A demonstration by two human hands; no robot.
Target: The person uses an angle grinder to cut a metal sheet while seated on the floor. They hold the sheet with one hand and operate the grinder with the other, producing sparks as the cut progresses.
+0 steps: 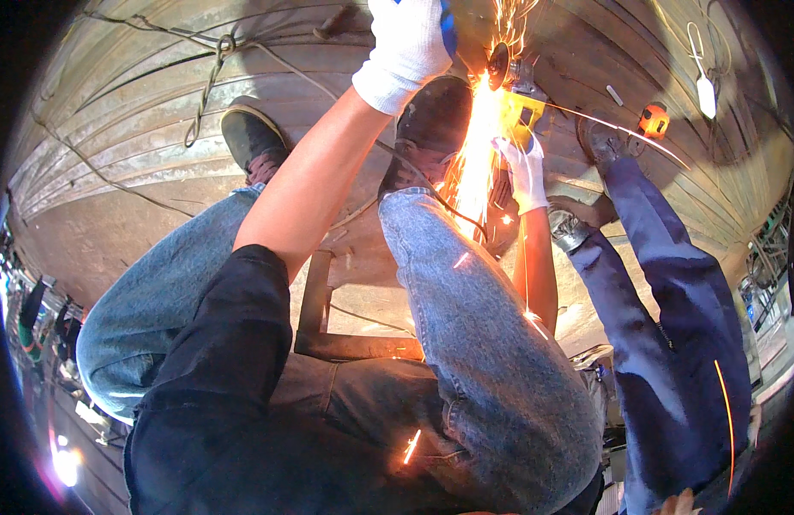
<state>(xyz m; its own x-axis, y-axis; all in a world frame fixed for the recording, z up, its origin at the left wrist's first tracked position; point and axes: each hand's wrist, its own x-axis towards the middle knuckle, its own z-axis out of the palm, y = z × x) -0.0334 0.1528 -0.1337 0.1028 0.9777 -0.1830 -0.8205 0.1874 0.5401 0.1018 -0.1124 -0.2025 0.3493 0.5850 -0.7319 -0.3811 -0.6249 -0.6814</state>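
Note:
My right hand (525, 174), in a white glove, is wrapped round a yellow angle grinder (526, 112). Its dark disc (498, 66) stands on edge, and bright sparks (472, 163) stream from it toward my legs, with more flying up past it. The glare hides part of the grinder and the spot where the disc meets the metal. To the left of the disc is my left hand (410, 56), in a white glove with a blue palm. Its fingers run out past the upper edge, so what they hold or touch is hidden.
Ribbed, curved metal (157, 146) lies under my shoes (253, 137). A cable (307, 77) crosses it beside a twisted loop (210, 94). A person's dark blue trouser legs (672, 343) are close on the right, near an orange tape measure (654, 120) and a white stick (615, 94).

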